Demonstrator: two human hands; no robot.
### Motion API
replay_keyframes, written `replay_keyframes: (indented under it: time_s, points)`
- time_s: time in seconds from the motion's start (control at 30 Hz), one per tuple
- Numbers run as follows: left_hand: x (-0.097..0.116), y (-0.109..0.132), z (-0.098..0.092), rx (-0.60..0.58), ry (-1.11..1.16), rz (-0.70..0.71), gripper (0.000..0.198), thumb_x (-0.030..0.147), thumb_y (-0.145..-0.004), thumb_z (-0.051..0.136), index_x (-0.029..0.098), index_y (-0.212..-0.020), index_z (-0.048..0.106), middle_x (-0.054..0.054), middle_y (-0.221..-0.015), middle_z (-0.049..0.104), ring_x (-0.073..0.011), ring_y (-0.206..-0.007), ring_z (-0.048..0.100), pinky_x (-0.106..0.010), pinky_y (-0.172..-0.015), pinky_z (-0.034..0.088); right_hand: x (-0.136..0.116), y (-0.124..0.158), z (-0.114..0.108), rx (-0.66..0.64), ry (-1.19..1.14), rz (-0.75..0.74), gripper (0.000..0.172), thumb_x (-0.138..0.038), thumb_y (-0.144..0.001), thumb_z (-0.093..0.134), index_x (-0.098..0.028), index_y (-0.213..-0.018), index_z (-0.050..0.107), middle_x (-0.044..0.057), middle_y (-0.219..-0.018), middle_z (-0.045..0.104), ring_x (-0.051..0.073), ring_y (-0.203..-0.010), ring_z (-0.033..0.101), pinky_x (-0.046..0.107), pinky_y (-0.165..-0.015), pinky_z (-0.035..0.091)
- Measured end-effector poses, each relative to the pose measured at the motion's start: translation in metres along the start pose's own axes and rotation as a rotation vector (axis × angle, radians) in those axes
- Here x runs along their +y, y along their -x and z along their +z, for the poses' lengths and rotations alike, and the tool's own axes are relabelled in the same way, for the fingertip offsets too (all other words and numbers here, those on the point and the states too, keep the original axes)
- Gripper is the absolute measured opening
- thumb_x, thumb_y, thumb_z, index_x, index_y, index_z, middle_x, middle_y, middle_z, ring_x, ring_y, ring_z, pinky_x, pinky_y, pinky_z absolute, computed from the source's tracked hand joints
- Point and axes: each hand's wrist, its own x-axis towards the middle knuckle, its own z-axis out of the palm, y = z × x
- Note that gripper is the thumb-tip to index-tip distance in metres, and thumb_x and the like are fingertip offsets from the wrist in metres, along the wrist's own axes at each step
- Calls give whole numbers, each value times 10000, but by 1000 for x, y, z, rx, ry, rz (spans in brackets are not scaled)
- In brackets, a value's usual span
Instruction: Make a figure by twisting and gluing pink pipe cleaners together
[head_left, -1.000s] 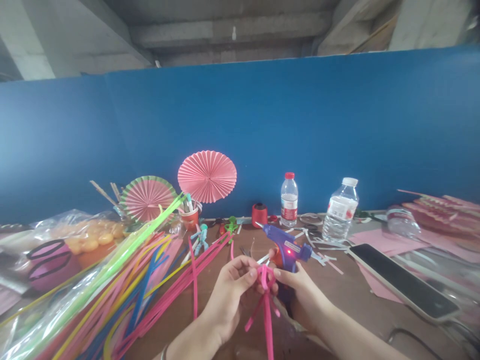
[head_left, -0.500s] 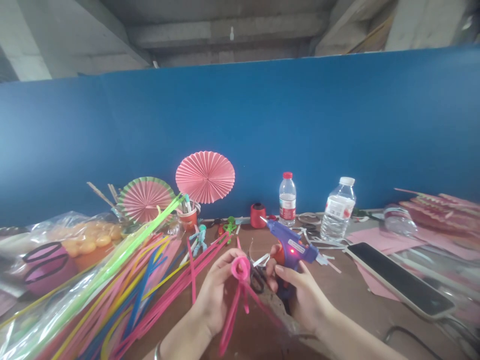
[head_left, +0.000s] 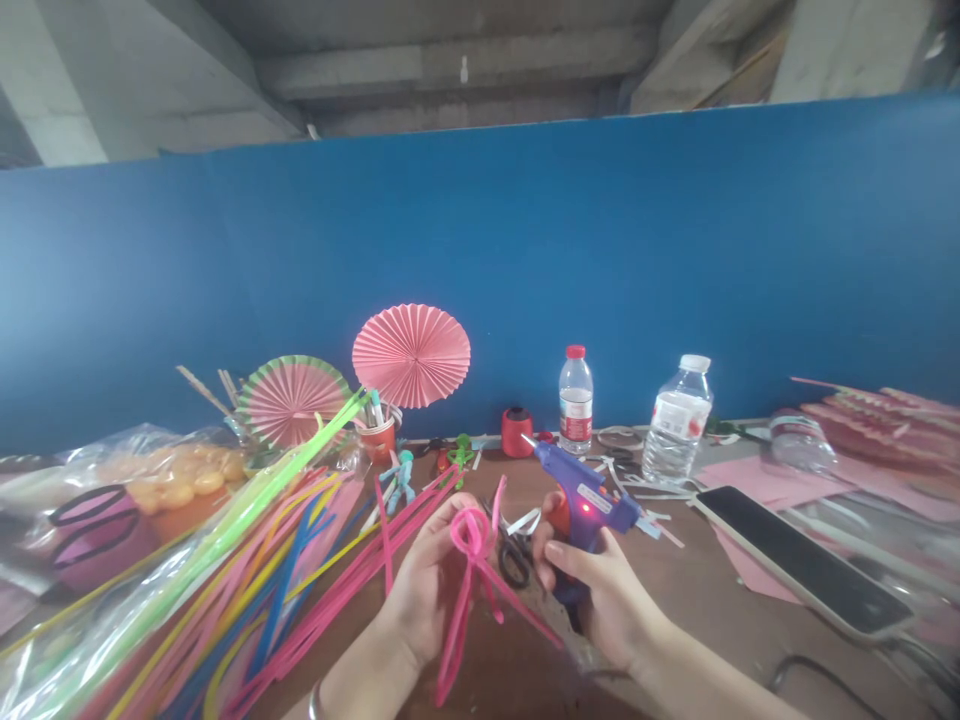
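Observation:
My left hand (head_left: 429,580) is closed on a figure bent from pink pipe cleaners (head_left: 471,545), with a round loop at the top and long strands hanging down. In my right hand (head_left: 592,590) is a blue glue gun (head_left: 589,490) with an orange trigger, its small light glowing red. The nozzle points up and to the left, apart from the pink figure. Behind and between the hands lie black-handled scissors (head_left: 514,560), partly hidden. Small green (head_left: 462,452) and light-blue figures (head_left: 404,478) stand further back.
Bundles of coloured pipe cleaners (head_left: 292,560) cover the left side. Two pleated paper fans (head_left: 411,356) stand behind, near a cup of pens (head_left: 377,440). Two water bottles (head_left: 576,405), a red container (head_left: 516,432), a phone (head_left: 802,560) and pink paper (head_left: 757,480) occupy the back and right.
The pink figure has turned and tilted in my left hand, so its loop now sits slightly further left and a short strand shows upright. My right hand with the glue gun has barely moved.

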Motion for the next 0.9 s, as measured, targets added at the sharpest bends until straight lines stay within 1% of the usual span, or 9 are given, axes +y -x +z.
replay_keyframes:
  time_s: [0.13,0.27,0.37,0.47,0.57,0.63,0.73,0.8,0.9]
  points:
    - [4,0,7,-42,-21,84,117,114,-726,666,162,-751,562,46,-604,573,-54,-506,521,-155,-525,402,-5,3,2,22,46,-31,330,-178,-675,700,-207,-929,492,-22,-673,604,111,-536,507,242,-547,377]
    - [14,-2,18,-86,-42,115,112,134,-726,670,156,-749,563,31,-613,588,-64,-517,537,-155,-520,414,-20,0,10,105,225,-72,309,-213,-649,719,-212,-894,530,-24,-685,617,139,-592,539,266,-579,427]
    - [24,-8,28,-116,-72,110,137,156,-696,698,151,-747,570,29,-581,584,-63,-477,529,-152,-490,411,-35,-9,25,144,436,-151,243,-222,-646,707,-211,-851,577,-11,-723,643,170,-682,588,293,-650,464]
    - [33,-19,37,-167,-92,100,179,173,-659,727,155,-744,571,24,-577,594,-70,-470,537,-149,-473,405,-49,-22,46,162,591,-244,171,-246,-632,694,-205,-773,605,-4,-707,663,187,-661,619,315,-664,486]
    - [38,-30,42,-206,-119,91,193,187,-654,730,160,-751,566,16,-581,605,-70,-462,542,-146,-464,393,-59,-34,64,159,621,-267,164,-258,-635,684,-198,-763,600,5,-706,676,198,-694,639,317,-694,494]
    - [39,-35,44,-216,-133,100,207,199,-642,738,160,-749,565,14,-579,603,-73,-461,543,-152,-469,393,-61,-40,70,179,603,-270,204,-257,-625,693,-199,-782,578,2,-692,673,200,-698,642,316,-695,495]
    - [39,-37,45,-180,-179,116,216,216,-625,747,152,-724,566,15,-572,591,-84,-476,542,-169,-480,395,-60,-43,70,205,567,-254,273,-263,-614,704,-207,-828,545,-18,-664,662,186,-657,631,305,-664,491]
    - [40,-35,47,-132,-244,117,203,217,-630,739,150,-713,567,16,-576,583,-87,-490,531,-180,-495,397,-57,-43,66,220,556,-241,274,-272,-609,705,-207,-821,546,-32,-636,648,169,-616,611,286,-630,480]
    - [45,-28,49,-47,-426,188,135,219,-697,680,152,-710,563,20,-613,567,-86,-535,513,-193,-537,402,-54,-43,60,244,567,-248,245,-270,-601,691,-205,-790,549,-46,-595,614,155,-567,573,269,-571,448]
